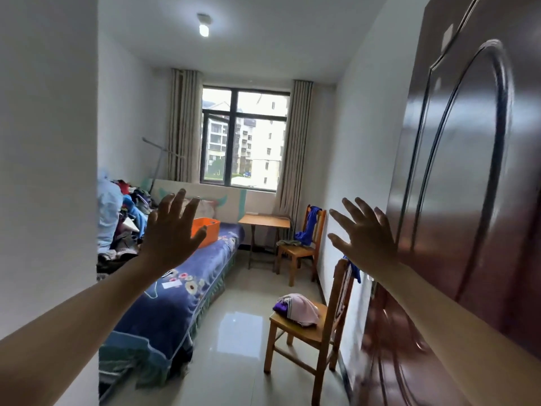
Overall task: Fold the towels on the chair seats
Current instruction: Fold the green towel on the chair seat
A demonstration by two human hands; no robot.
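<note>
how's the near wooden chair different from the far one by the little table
The near chair has a bunched pink and purple towel on its seat; the far chair holds a small greyish cloth. A blue cloth drapes down the far chair's back; on the near chair's back only a bit of blue shows. Both are light wood and stand along the right wall.

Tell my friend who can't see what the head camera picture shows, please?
Two empty hands, left hand and right hand, reach out open into a small bedroom. Along the right wall stand two wooden chairs: the near chair holds a crumpled pink and purple towel, the far chair a greyish towel.
</note>
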